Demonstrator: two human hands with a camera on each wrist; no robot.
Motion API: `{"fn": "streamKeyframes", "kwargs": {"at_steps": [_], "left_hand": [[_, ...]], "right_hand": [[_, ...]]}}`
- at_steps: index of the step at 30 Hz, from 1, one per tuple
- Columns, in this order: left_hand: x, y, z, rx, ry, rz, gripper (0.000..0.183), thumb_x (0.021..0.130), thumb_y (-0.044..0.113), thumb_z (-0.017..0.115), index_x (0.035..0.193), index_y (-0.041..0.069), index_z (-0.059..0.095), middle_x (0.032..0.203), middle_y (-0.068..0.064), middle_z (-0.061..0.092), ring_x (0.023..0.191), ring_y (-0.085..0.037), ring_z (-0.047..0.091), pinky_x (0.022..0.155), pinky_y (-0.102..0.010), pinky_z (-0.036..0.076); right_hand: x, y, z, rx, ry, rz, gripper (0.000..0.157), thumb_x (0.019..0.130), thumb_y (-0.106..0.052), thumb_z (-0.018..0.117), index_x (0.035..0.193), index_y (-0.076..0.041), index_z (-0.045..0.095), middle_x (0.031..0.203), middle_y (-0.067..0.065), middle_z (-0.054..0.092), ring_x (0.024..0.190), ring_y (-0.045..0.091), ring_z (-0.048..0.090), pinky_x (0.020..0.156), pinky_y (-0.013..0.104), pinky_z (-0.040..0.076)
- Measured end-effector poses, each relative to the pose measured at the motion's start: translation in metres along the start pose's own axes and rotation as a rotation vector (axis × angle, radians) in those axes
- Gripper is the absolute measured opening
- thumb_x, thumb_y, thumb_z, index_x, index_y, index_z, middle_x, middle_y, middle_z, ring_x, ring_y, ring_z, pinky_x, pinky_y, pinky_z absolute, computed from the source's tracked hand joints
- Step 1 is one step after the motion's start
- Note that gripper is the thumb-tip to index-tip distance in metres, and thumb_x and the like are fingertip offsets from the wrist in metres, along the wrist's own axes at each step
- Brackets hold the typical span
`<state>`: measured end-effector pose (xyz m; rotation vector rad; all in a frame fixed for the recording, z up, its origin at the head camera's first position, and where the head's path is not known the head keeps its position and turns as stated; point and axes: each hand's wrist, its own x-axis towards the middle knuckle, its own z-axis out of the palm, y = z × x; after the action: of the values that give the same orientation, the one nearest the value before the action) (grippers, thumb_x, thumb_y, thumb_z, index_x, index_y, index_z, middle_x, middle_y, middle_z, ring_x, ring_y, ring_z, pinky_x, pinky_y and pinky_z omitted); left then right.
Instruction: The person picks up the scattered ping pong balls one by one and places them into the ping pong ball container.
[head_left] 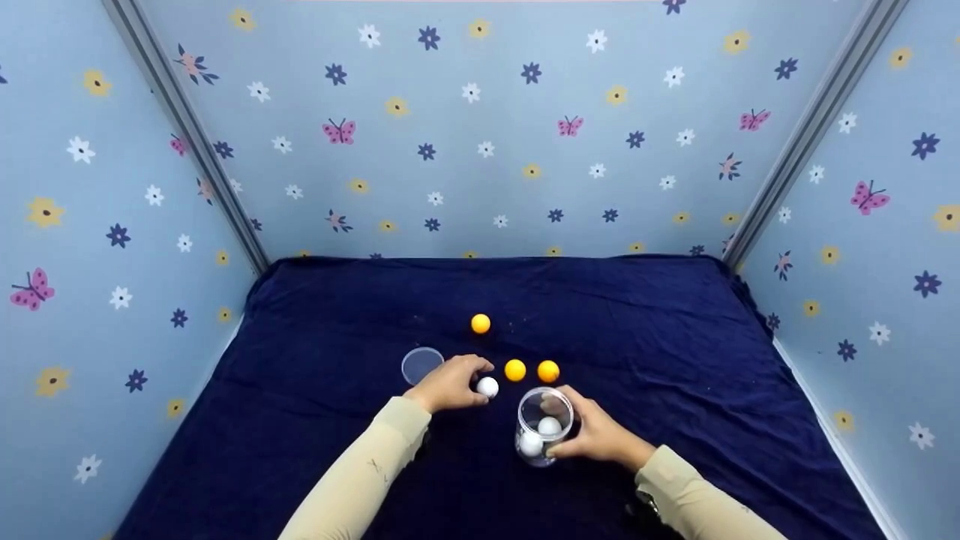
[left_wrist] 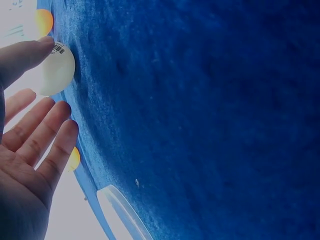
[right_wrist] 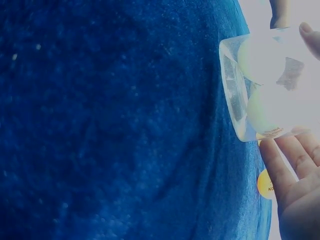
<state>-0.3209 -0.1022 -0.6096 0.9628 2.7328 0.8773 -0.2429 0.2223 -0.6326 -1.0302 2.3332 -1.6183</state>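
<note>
A white ping-pong ball lies on the dark blue cloth between the thumb and fingers of my left hand. In the left wrist view, the thumb overlaps the edge of this white ball, while the other fingers are extended and apart from it; whether the thumb touches cannot be told. My right hand grips a clear plastic jar round its side. The jar has no lid on, and white balls show inside. The right wrist view shows the jar tilted, with fingers and thumb on opposite sides.
Beyond the hands lie orange ping-pong balls: one farther back, one in the middle and one behind the jar. A clear round lid lies left of my left hand. Patterned walls enclose the cloth-covered surface.
</note>
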Motion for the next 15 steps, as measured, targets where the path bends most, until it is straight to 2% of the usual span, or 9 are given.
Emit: {"fn": "streamKeyframes", "kwargs": {"at_steps": [7, 11, 15], "left_hand": [[0.0031, 0.0011, 0.0015, 0.011, -0.017, -0.004, 0.053, 0.086, 0.018, 0.088, 0.135, 0.001, 0.072, 0.124, -0.014, 0.076, 0.107, -0.031, 0.073, 0.100, -0.050, 0.059], [0.0039, 0.0001, 0.0023, 0.014, -0.016, 0.005, 0.049, 0.087, 0.015, 0.086, 0.131, 0.001, 0.074, 0.124, -0.015, 0.077, 0.112, -0.033, 0.072, 0.102, -0.051, 0.058], [0.0042, -0.0012, 0.0035, 0.017, -0.011, 0.015, 0.042, 0.087, 0.013, 0.086, 0.126, 0.001, 0.076, 0.122, -0.015, 0.078, 0.114, -0.035, 0.072, 0.103, -0.052, 0.058]], "right_hand": [[0.0009, -0.0016, 0.0005, 0.001, -0.005, 0.006, 0.082, 0.072, -0.012, 0.101, 0.137, 0.006, 0.056, 0.129, 0.029, 0.073, 0.124, 0.046, 0.072, 0.111, 0.030, 0.055], [0.0013, -0.0018, 0.0010, 0.020, -0.006, 0.012, 0.080, 0.072, -0.011, 0.101, 0.137, 0.006, 0.056, 0.128, 0.035, 0.071, 0.125, 0.040, 0.072, 0.110, 0.029, 0.056], [0.0009, -0.0017, 0.0008, 0.017, -0.004, 0.015, 0.079, 0.072, -0.011, 0.101, 0.136, 0.004, 0.057, 0.128, 0.034, 0.072, 0.125, 0.042, 0.072, 0.110, 0.028, 0.055]]}}
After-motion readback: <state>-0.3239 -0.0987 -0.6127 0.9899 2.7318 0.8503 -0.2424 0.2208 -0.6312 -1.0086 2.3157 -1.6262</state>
